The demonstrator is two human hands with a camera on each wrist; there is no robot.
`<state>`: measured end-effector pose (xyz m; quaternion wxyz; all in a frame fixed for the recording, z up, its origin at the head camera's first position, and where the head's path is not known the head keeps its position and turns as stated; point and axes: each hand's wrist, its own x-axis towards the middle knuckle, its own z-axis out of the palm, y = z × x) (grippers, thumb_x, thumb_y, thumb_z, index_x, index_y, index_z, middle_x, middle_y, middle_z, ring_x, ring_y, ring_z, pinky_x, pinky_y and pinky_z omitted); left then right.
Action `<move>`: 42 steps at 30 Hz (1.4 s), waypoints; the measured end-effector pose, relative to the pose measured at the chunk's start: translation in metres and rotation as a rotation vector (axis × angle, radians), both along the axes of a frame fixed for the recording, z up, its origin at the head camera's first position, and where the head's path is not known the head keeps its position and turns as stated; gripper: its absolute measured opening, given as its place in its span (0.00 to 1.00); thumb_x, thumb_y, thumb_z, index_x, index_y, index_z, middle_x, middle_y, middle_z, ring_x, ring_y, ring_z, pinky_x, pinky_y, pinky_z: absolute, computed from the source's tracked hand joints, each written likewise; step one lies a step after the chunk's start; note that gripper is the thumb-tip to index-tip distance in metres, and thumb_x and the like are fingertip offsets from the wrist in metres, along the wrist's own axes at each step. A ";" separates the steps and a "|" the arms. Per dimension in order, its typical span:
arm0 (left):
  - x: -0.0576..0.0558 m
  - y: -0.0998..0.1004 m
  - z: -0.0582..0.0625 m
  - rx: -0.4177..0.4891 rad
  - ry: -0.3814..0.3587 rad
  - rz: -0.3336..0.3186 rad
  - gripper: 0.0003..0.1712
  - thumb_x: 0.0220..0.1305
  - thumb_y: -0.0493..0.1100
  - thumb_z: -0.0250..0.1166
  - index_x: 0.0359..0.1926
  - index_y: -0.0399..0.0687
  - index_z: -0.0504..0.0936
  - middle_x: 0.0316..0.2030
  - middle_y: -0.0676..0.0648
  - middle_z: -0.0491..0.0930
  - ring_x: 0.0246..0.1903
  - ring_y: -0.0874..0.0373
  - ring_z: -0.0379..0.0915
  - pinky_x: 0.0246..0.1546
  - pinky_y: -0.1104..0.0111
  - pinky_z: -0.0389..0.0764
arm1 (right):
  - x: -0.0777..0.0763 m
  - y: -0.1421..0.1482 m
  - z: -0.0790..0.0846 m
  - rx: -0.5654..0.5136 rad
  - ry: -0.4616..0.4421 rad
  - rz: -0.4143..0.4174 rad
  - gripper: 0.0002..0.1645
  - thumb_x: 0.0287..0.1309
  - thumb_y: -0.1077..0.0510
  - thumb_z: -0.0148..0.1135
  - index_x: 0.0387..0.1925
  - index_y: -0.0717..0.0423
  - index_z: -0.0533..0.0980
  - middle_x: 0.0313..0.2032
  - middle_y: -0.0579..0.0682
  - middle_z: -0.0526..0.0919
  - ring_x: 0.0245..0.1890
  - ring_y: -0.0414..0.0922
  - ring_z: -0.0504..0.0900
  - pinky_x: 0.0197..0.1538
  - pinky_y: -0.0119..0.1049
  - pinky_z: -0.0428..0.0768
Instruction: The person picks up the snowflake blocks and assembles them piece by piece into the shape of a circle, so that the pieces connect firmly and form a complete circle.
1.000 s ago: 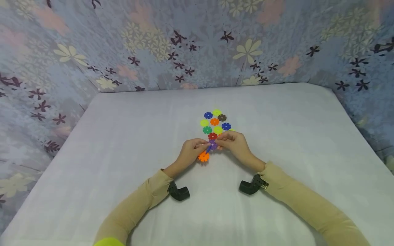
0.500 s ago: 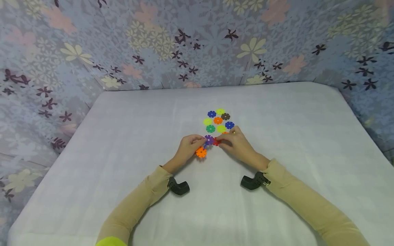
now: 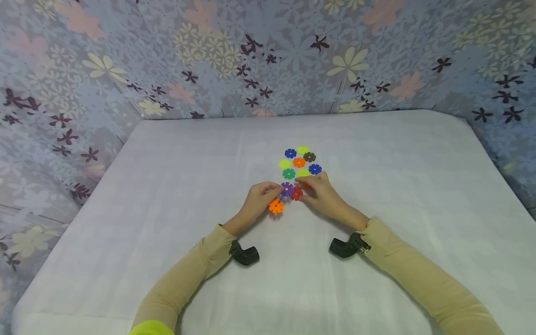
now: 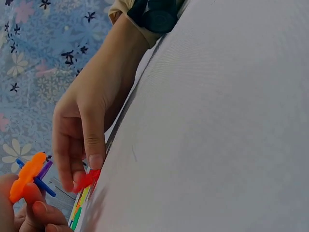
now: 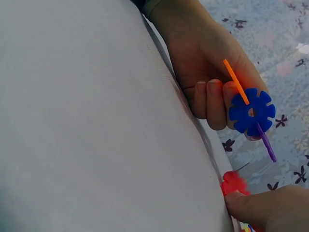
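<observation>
My left hand (image 3: 259, 200) pinches a small chain of notched plastic building discs: an orange disc (image 3: 276, 205), a blue disc (image 5: 252, 112) and a purple disc (image 3: 286, 189). The blue one sits edge-on between the other two, slotted into both. Beside the purple disc, my right hand (image 3: 324, 193) holds a loose red disc (image 3: 296, 193) with thumb and fingers. Seen from the left wrist, that red disc (image 4: 87, 181) is at the right fingertips, close over the table. The right hand partly covers an orange-red disc and a yellow disc behind it.
Just beyond the hands, several loose discs lie flat on the white-covered table (image 3: 201, 158), among them a green disc (image 3: 289, 173), a brown disc (image 3: 309, 157) and a blue disc (image 3: 315, 169). A flowered curtain (image 3: 284, 56) hangs behind the table's far edge.
My right hand has taken the red disc from the group and brought it nearer, beside the purple disc. Its fingers are now spread wider. The left hand still holds the joined discs.
</observation>
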<state>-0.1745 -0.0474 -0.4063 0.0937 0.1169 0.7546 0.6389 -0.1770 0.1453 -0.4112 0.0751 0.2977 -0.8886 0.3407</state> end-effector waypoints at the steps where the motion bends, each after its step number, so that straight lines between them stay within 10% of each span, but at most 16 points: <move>1: 0.002 0.000 0.003 0.008 -0.002 -0.002 0.13 0.49 0.44 0.55 0.29 0.35 0.75 0.17 0.45 0.73 0.14 0.63 0.63 0.16 0.76 0.64 | 0.000 0.000 -0.001 -0.010 0.007 0.006 0.22 0.38 0.60 0.60 0.41 0.57 0.69 0.37 0.48 0.72 0.31 0.43 0.56 0.30 0.33 0.57; 16: -0.002 0.001 -0.003 0.019 0.007 -0.011 0.13 0.49 0.43 0.55 0.28 0.35 0.75 0.15 0.48 0.72 0.13 0.63 0.61 0.14 0.76 0.62 | 0.003 0.001 0.001 -0.371 0.053 -0.014 0.08 0.39 0.67 0.57 0.26 0.56 0.73 0.27 0.45 0.75 0.25 0.38 0.72 0.29 0.29 0.70; 25: -0.001 0.001 -0.003 0.021 0.026 -0.019 0.14 0.50 0.45 0.55 0.28 0.35 0.74 0.16 0.48 0.72 0.13 0.62 0.61 0.14 0.76 0.63 | 0.004 0.000 0.002 -0.583 -0.127 0.070 0.08 0.41 0.71 0.54 0.28 0.62 0.73 0.27 0.52 0.75 0.26 0.45 0.74 0.28 0.32 0.71; 42: 0.000 0.003 -0.003 0.076 -0.022 -0.082 0.15 0.51 0.45 0.53 0.29 0.34 0.73 0.17 0.47 0.70 0.14 0.64 0.59 0.15 0.76 0.61 | 0.006 0.000 0.001 -0.673 -0.239 0.149 0.06 0.39 0.71 0.54 0.25 0.64 0.73 0.26 0.54 0.75 0.26 0.48 0.75 0.30 0.35 0.71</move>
